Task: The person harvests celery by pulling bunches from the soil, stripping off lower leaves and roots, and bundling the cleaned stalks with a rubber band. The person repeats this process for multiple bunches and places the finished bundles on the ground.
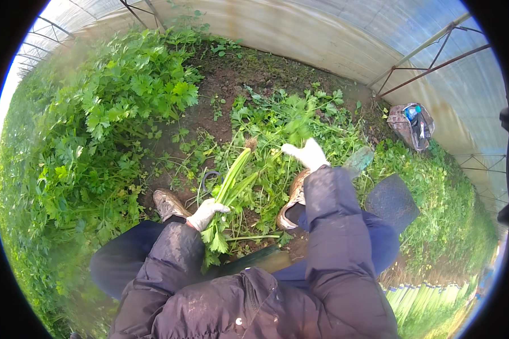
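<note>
My left hand [208, 213], in a white glove, is closed around a bunch of celery [236, 173]. The pale stalks slant up to the right, the brown root end is uppermost, and leaves hang below the fist. To the right, my right hand [307, 154], also gloved in white, has its thumb and fingers apart. Just beyond its fingers is a blurred green leafy piece [300, 120]; whether they touch I cannot tell. Under both hands lie loose celery leaves and stems [267, 203]. A dark curved object [210, 180] lies on the soil left of the held stalks.
Tall celery plants [110, 110] grow at the left. A patterned bag [407, 125] with a bottle stands by the plastic greenhouse wall [314, 38]. A dark mat [392, 203] lies right of my knee; bundled celery stalks [424, 298] are at lower right. My shoes [169, 205] rest on the ground.
</note>
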{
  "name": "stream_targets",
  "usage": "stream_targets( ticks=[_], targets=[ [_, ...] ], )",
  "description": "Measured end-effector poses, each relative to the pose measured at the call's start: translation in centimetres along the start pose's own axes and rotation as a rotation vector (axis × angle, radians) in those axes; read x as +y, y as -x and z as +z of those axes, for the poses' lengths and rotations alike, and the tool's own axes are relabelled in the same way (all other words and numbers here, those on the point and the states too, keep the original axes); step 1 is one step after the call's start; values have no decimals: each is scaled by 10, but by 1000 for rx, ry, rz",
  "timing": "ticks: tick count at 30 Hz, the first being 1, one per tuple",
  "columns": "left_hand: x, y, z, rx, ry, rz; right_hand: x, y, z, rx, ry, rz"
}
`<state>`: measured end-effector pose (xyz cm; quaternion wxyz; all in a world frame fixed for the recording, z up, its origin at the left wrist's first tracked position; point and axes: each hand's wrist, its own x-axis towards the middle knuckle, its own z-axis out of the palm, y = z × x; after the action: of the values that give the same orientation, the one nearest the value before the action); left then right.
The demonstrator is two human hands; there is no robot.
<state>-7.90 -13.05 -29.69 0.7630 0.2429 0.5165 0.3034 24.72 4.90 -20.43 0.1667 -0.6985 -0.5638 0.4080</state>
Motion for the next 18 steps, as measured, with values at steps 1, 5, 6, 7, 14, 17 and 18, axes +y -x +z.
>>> stream_targets(
  ticks=[1,5,6,7,14,17,18],
  targets=[
    [14,8,5,-6,-2,-6,8,13,23,23,108,-25],
    [59,31,22,-46,-26,25,-1,51,65,231,-281,-226],
    [68,36,25,-31,-90,71,-9,58,67,298,-143,-372],
    [77,41,26,-55,-103,66,-17,66,68,369,5,-512],
    [132,95,27,-124,-449,84,-58,92,73,-229,-125,-762],
    [144,123,27,-122,-293,14,-62,95,63,-362,-907,-486],
    [145,129,30,-84,-318,25,-63,97,59,-244,-840,-409]
  ],
)
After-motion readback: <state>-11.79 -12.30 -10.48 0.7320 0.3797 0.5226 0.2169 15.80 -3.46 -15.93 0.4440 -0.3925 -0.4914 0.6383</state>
